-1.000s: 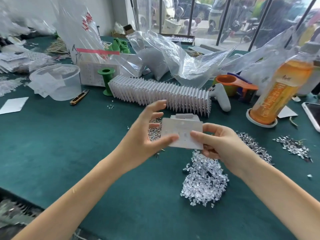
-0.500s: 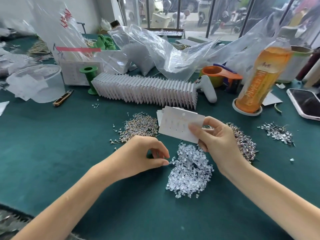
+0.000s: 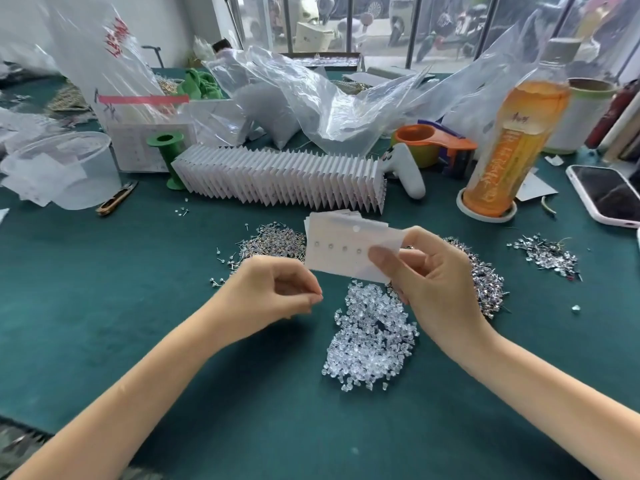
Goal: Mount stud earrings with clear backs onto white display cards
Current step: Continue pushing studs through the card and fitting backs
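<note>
My right hand (image 3: pixel 436 275) pinches a white display card (image 3: pixel 343 249) by its right end, holding it above the table; a row of several studs shows on its face. My left hand (image 3: pixel 273 292) hovers just left of and below the card, thumb and forefinger pinched together on something too small to identify. A heap of clear backs (image 3: pixel 372 336) lies under the hands. One pile of stud earrings (image 3: pixel 273 240) sits behind my left hand, another (image 3: pixel 485 278) behind my right. More blank cards (image 3: pixel 329 216) lie flat beyond the held card.
A long row of filled cards (image 3: pixel 280 178) stands across the green table (image 3: pixel 104 306). Behind it are plastic bags (image 3: pixel 311 109), a green spool (image 3: pixel 168 157), a clear tub (image 3: pixel 59 168) and snips (image 3: pixel 117 199). At right stand a tea bottle (image 3: pixel 512 143), a phone (image 3: pixel 606 195) and a tape dispenser (image 3: pixel 436 143).
My left hand let go of the card, dropped to the table left of the clear backs, then rose pinched toward the card. My right hand kept hold of the card throughout.
</note>
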